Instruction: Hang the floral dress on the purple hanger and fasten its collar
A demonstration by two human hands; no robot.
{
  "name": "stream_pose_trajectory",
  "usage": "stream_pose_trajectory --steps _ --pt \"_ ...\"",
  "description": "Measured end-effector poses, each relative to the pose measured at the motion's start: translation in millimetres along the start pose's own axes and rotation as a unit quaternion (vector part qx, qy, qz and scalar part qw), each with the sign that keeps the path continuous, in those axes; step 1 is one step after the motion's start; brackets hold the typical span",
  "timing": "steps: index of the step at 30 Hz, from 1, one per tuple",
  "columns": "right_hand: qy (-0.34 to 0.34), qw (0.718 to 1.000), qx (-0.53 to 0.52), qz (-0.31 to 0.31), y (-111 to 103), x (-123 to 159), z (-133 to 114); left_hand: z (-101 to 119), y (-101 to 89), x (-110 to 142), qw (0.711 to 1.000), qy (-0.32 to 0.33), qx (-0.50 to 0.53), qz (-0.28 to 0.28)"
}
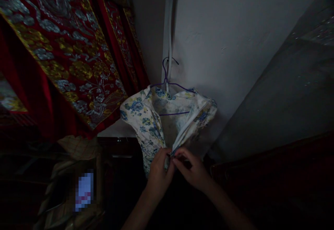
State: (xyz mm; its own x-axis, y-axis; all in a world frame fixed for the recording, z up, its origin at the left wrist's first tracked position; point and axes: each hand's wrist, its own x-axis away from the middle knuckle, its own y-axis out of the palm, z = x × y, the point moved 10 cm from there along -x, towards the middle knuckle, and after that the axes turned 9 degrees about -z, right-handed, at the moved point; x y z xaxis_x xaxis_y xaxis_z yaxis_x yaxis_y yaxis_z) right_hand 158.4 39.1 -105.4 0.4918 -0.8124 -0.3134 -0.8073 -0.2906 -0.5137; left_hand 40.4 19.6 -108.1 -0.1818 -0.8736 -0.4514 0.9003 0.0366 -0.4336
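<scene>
A white shirt (146,122) with blue and yellow flowers hangs on a thin purple hanger (165,80). Its front is parted in a V from the collar down. Where the two front edges meet, my left hand (160,165) pinches the left edge. My right hand (191,169) has its thumb and fingertips closed on the other edge, right beside the left. Whether a button lies between the fingertips is too small and dark to tell. Both hands hide the lower front of the shirt.
The hanger hooks near a pale vertical strip (169,21) against a white wall (224,32). Red cloth (78,63) with gold and silver embroidery hangs at the left. Lower left, a woven basket (97,174) stands in shadow with a blurred-out bright patch. Greyish sheeting (281,91) slopes down the right.
</scene>
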Motion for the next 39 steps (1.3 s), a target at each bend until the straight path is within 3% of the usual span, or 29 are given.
stream_pose_trajectory --steps 7,11,14,18,22,27,30,33,35,39 --pt "0.074 0.997 0.015 -0.022 15 -17 14 -35 3.2 27 0.974 -0.102 0.147 0.141" --pt "0.068 0.996 -0.058 -0.021 26 -14 20 -47 5.6 27 0.97 -0.133 0.162 0.126" --pt "0.043 0.996 -0.076 -0.011 21 -18 21 -48 3.1 22 0.971 -0.131 0.166 0.111" --pt "-0.043 0.996 0.08 -0.006 -13 -42 -1 -41 5.6 18 0.979 -0.118 0.136 0.096" --pt "-0.119 0.972 0.201 0.029 -70 -92 -42 -30 18.9 15 0.987 -0.102 0.107 0.063" --pt "-0.183 0.946 0.244 0.109 -126 -147 -100 -16 29.5 14 0.995 -0.078 0.057 0.031" --pt "-0.206 0.945 0.217 0.136 -130 -152 -119 -9 29.0 11 0.997 -0.067 0.044 0.005" --pt "-0.196 0.956 0.154 0.157 -125 -142 -121 5 11.5 -6 0.999 -0.039 0.033 -0.015" --pt "-0.17 0.964 0.08 0.189 -127 -131 -115 23 -18.7 -28 0.999 -0.003 0.028 0.019" --pt "-0.11 0.965 -0.105 0.215 -131 -121 -101 82 -88.1 -87 0.986 0.115 -0.019 0.119"
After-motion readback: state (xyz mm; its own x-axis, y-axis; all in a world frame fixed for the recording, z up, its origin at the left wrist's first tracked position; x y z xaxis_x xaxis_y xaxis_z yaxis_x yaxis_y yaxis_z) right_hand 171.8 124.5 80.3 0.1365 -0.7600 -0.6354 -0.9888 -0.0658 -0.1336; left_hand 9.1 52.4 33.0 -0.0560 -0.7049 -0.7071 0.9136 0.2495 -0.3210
